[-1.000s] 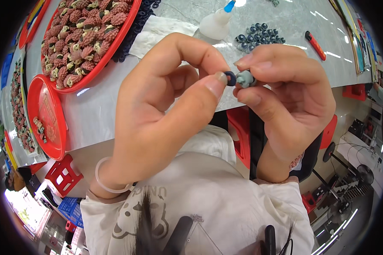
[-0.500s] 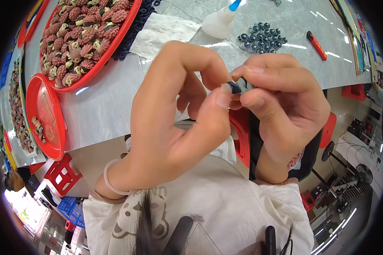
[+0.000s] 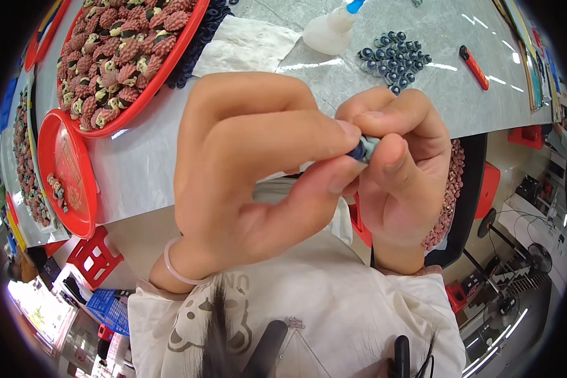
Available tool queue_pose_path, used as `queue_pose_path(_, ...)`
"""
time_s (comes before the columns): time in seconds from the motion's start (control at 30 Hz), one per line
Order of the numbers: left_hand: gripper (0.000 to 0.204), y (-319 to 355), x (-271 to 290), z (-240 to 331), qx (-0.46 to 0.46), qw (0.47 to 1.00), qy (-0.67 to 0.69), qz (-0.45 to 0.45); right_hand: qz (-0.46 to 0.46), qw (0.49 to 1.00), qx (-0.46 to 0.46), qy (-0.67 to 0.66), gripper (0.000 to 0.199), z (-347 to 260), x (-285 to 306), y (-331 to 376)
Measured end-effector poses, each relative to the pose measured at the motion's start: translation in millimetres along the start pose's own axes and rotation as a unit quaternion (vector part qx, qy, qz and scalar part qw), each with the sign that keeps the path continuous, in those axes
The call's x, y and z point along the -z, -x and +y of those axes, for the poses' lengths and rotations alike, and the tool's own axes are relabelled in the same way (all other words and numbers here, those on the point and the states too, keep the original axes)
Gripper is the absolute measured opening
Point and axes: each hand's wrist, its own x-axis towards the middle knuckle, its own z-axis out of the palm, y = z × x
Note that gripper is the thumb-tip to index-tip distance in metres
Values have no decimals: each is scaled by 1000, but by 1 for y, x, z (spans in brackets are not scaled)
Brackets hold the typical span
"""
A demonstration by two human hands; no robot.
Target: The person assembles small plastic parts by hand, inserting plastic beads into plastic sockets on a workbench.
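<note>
A small figurine piece [image 3: 366, 149], dark blue on one side and grey-green on the other, is pinched between my two hands in front of my chest. My left hand [image 3: 227, 164] grips its dark blue end between thumb and forefinger. On the grey-green end, the thumb and fingertips of my right hand [image 3: 406, 167] are closed. Fingertips cover most of the piece. Beyond my right hand, several similar blue-grey pieces [image 3: 395, 58] stand clustered on the grey table [image 3: 142, 183].
A white squeeze bottle [image 3: 329, 33] with a blue tip stands beside a white cloth [image 3: 249, 47]. Left, a red tray [image 3: 138, 110] holds many pink pieces; a red plate [image 3: 82, 201] holds a few figurines. A red-black cutter [image 3: 474, 68] lies right. Pink pieces [image 3: 448, 195] fill a black tray.
Both hands have come slightly lower, with the piece between them. My left forefinger has straightened over the dark blue end. My right hand has shifted a little left.
</note>
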Motion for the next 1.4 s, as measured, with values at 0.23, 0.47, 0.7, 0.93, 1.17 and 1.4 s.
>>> queue_pose_path(0.23, 20, 5, -3, 0, 64, 993, 95, 14, 60, 998, -5, -14, 23, 7, -7, 8)
queue_pose_path(0.47, 25, 6, 1, -7, 33, 996, 78, -25, 35, 999, 3, 0, 26, 14, -1, 4)
queue_pose_path(0.7, 26, 7, 3, -2, 38, 996, 72, -37, 14, 999, 13, 37, 25, 7, 4, 5)
queue_pose_path(0.93, 31, 6, -2, -6, -18, 999, 4, -32, -11, 1000, -3, 13, 22, 9, 15, 5)
queue_pose_path(1.17, 23, -9, 17, -11, 18, 999, -30, -32, 47, 989, 42, 133, 17, -23, 58, 6)
queue_pose_path(1.4, 13, -70, 52, -11, 92, 977, -165, -96, 105, 782, 107, 604, 19, -26, 83, -9)
